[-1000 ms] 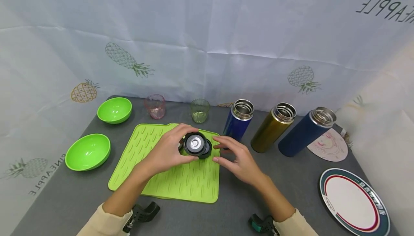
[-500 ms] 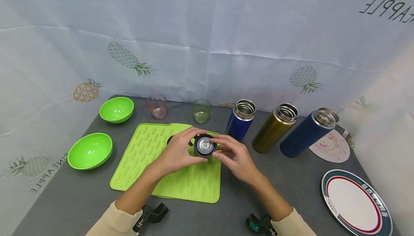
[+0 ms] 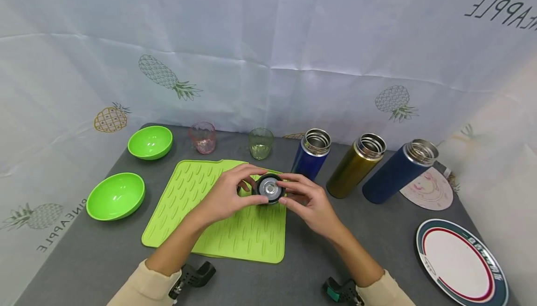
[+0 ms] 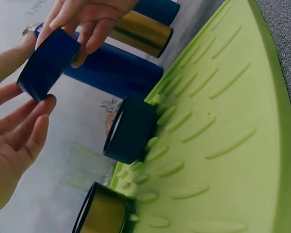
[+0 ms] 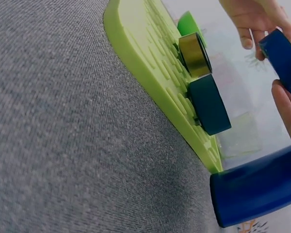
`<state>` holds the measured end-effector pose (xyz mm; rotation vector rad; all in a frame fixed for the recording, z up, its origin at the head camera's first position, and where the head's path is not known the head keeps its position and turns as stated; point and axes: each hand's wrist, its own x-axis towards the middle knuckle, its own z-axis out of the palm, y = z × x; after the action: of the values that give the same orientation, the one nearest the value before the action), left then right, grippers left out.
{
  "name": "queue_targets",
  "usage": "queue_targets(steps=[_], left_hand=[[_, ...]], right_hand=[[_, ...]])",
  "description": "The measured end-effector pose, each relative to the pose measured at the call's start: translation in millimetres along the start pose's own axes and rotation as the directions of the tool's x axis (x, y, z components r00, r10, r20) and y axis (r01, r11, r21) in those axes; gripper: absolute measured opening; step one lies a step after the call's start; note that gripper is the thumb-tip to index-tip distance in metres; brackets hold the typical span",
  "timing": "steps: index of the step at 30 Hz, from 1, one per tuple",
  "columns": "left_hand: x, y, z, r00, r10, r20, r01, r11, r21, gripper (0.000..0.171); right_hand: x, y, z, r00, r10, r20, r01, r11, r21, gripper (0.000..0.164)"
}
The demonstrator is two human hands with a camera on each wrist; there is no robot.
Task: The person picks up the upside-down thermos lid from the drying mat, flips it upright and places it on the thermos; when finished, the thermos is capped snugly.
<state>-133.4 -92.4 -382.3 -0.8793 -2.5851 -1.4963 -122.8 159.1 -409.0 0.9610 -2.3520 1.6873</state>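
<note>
A blue bottle lid (image 4: 48, 63) is held over the green mat (image 3: 251, 236), its silver inner face turned up toward the head camera. My left hand (image 3: 226, 192) grips its left side, thumb in front and fingers behind. From the right, my right hand (image 3: 308, 203) pinches the rim between thumb and fingers. Below, on the mat, a teal lid (image 5: 208, 104) and a gold lid (image 5: 195, 55) stand side by side; in the head view the hands mostly hide them. Just right of my hands stands an uncapped blue bottle (image 3: 308, 161).
An uncapped gold bottle (image 3: 350, 171) and a navy bottle (image 3: 390, 178) stand farther right, near a pink round board (image 3: 428, 188) and a white plate (image 3: 459, 261). Two green bowls (image 3: 115, 199) are at the left. A pink glass (image 3: 203, 138) and a green glass (image 3: 260, 144) stand behind the mat.
My left hand has carried the lid to the right, above the mat. My right hand's fingers, apart from it a second ago, now touch its right rim.
</note>
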Motion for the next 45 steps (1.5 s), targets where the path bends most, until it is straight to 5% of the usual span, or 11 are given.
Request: queue_targets(steps=[4, 13, 34, 45], left_hand=[[-0.4, -2.5, -2.0, 0.998, -0.062, 0.022, 0.063, 0.996, -0.065, 0.041], [0.4, -4.2, -2.3, 0.986, -0.159, 0.057, 0.163, 0.983, -0.088, 0.039], [-1.3, -0.1, -5.6, 0.98, -0.185, 0.068, 0.194, 0.965, -0.178, 0.049], [-0.4, 0.0, -3.4, 0.988, -0.148, 0.047, 0.154, 0.972, -0.178, 0.035]], right_hand=[[-0.5, -0.2, -0.9, 1.0, -0.002, -0.001, 0.002, 1.0, 0.006, 0.035], [-0.7, 3.4, 0.2, 0.999, -0.054, 0.001, 0.054, 0.998, 0.011, 0.035], [-2.5, 1.6, -0.9, 0.998, -0.055, -0.013, 0.055, 0.998, 0.002, 0.038], [-1.7, 1.5, -1.7, 0.999, -0.035, -0.033, 0.036, 0.999, 0.012, 0.044]])
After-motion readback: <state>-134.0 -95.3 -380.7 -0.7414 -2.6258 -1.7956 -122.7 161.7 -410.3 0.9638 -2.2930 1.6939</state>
